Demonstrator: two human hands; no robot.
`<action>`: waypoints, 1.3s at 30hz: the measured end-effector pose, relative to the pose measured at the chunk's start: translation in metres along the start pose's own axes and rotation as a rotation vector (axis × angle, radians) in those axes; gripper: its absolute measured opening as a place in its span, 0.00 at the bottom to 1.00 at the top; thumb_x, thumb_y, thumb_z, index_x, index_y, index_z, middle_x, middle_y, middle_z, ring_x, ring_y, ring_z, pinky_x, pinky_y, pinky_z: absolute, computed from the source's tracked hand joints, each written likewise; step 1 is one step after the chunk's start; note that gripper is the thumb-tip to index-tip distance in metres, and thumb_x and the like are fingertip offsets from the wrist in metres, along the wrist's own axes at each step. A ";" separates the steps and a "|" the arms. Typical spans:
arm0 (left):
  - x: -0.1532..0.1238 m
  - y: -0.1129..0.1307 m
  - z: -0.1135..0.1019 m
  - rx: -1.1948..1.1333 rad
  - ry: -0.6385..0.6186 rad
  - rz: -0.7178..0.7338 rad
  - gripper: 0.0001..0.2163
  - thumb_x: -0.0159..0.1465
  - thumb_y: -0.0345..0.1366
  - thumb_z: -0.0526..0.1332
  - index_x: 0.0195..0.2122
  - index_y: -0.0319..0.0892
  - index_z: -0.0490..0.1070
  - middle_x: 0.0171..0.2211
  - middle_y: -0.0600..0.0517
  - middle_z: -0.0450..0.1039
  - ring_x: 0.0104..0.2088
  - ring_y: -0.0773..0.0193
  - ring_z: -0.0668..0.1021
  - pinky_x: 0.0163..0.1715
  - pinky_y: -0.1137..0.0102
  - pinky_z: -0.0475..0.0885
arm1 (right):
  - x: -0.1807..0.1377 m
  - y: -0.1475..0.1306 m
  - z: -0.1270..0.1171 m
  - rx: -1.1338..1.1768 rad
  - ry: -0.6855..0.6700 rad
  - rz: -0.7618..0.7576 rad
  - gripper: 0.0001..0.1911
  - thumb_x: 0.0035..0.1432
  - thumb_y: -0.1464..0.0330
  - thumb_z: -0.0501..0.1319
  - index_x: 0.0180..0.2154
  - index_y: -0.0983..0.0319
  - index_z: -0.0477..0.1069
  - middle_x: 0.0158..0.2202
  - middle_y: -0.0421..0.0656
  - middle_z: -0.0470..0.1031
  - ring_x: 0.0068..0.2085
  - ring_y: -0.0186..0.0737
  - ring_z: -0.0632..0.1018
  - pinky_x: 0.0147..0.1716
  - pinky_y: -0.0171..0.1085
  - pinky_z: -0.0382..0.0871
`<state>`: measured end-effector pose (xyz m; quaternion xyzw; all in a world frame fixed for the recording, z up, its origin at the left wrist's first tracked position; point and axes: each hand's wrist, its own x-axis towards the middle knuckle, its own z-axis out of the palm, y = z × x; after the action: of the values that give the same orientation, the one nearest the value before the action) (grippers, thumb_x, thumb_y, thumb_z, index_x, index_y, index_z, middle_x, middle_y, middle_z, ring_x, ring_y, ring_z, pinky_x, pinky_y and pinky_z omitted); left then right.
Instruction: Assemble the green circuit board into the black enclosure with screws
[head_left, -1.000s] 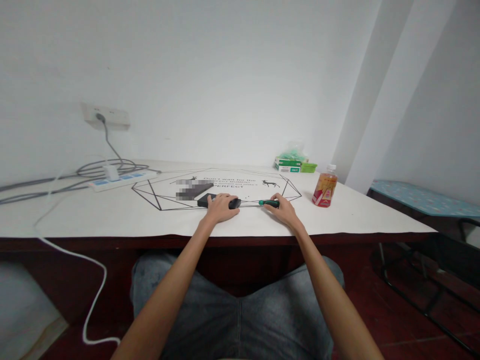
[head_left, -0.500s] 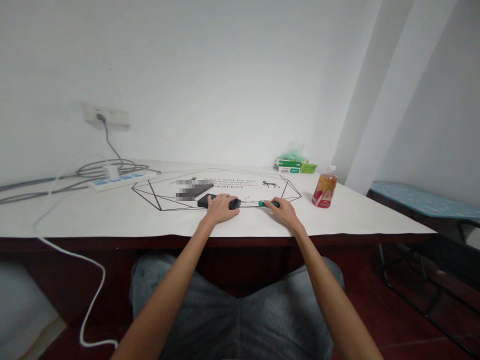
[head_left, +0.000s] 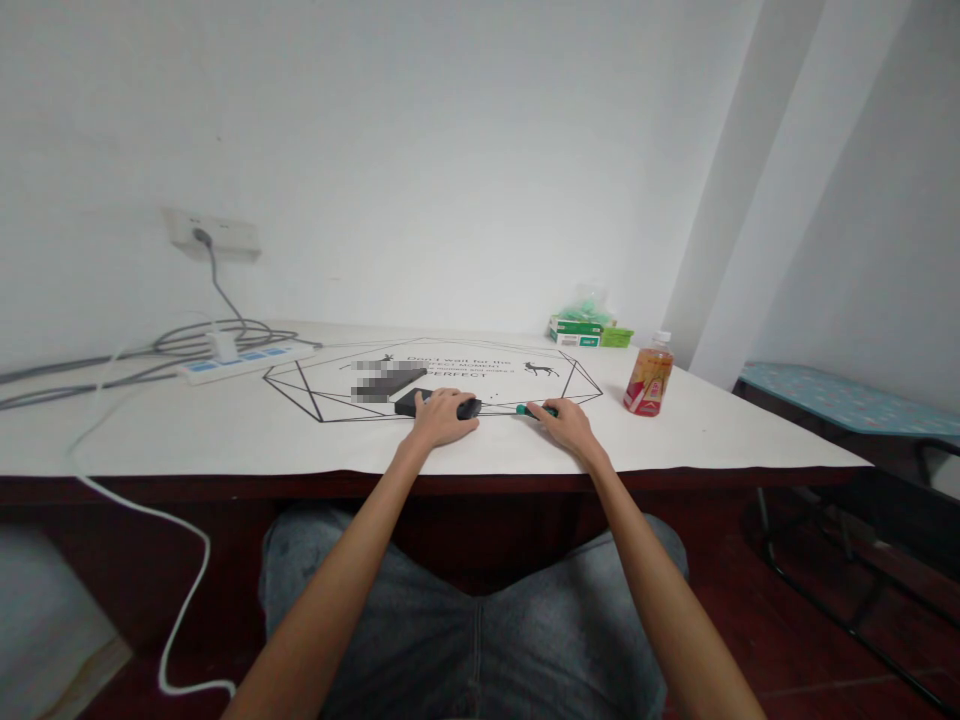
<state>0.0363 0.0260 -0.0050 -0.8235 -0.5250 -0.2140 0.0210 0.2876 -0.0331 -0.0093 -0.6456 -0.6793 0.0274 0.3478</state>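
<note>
A flat black device [head_left: 417, 401] lies on the white table [head_left: 225, 430], over a printed hexagon design. My left hand [head_left: 441, 418] rests on it with the fingers curled over its right end, holding it down. My right hand [head_left: 568, 424] is closed round a green-handled screwdriver [head_left: 534, 410], whose shaft points left toward the device. The handle is mostly covered by my fingers.
An orange drink bottle [head_left: 649, 374] stands right of my right hand. Green boxes [head_left: 589, 329] sit at the back by the wall. A white power strip [head_left: 238, 362] with grey cables lies at the back left. A blue-topped bench [head_left: 847, 397] stands to the right.
My right hand has closed further over the screwdriver handle, so less of the green shows. My left hand and the black device have not moved.
</note>
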 end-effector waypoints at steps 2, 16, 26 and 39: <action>0.000 0.000 0.000 -0.004 0.000 0.003 0.24 0.58 0.49 0.58 0.56 0.54 0.71 0.60 0.48 0.69 0.61 0.43 0.66 0.61 0.36 0.48 | 0.000 -0.001 0.001 -0.020 -0.012 0.002 0.28 0.63 0.46 0.49 0.24 0.60 0.68 0.26 0.44 0.74 0.31 0.41 0.72 0.29 0.36 0.54; 0.000 0.000 0.000 -0.004 0.005 0.005 0.24 0.58 0.48 0.59 0.56 0.53 0.72 0.60 0.48 0.69 0.61 0.42 0.66 0.60 0.35 0.49 | 0.001 0.002 0.003 -0.003 0.005 -0.019 0.30 0.63 0.45 0.48 0.23 0.60 0.69 0.24 0.44 0.73 0.29 0.40 0.71 0.28 0.36 0.53; -0.001 0.001 -0.001 -0.006 0.010 0.004 0.24 0.58 0.48 0.59 0.56 0.52 0.72 0.60 0.47 0.69 0.61 0.42 0.66 0.61 0.36 0.48 | 0.001 0.005 0.002 0.049 0.037 -0.022 0.23 0.58 0.46 0.57 0.30 0.59 0.71 0.27 0.42 0.75 0.32 0.41 0.72 0.29 0.35 0.55; -0.001 0.001 -0.001 0.000 0.011 0.007 0.24 0.58 0.48 0.59 0.56 0.53 0.72 0.59 0.48 0.70 0.61 0.42 0.67 0.61 0.36 0.49 | -0.001 0.004 0.000 0.076 0.027 -0.027 0.16 0.53 0.52 0.63 0.36 0.58 0.72 0.33 0.43 0.78 0.35 0.42 0.74 0.31 0.35 0.58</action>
<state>0.0366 0.0248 -0.0045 -0.8241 -0.5221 -0.2185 0.0243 0.2906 -0.0337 -0.0116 -0.6231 -0.6815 0.0399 0.3817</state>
